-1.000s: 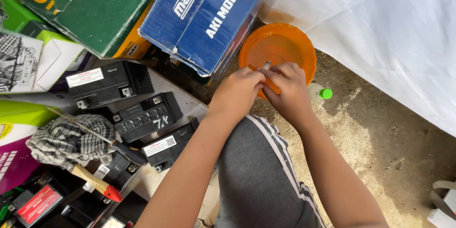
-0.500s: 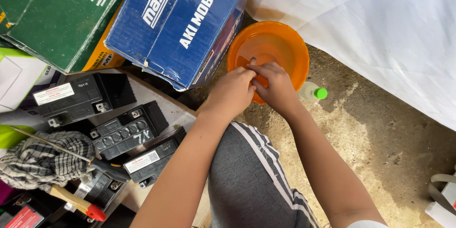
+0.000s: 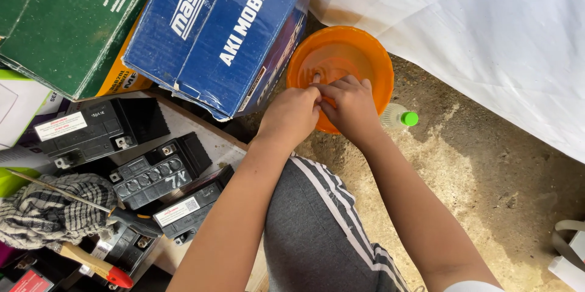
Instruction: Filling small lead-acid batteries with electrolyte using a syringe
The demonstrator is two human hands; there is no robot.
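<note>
head view, steeply down, close over hands (image 3: pixel 323 109)

This is looking like a small battery repair shop on the ground outside. Black batteries (image 3: pixel 97 130) are sitting in a row, big cardboard boxes (image 3: pixel 225 30) are lying stacked, and a screwdriver (image 3: pixel 91 264) is resting by a rag (image 3: pixel 49 216).

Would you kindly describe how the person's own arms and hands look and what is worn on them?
Both forearms are bare, and the left hand and right hand wear no gloves, rings or watch. A white sleeve edge shows at the right upper arm. No markings are visible.
</note>
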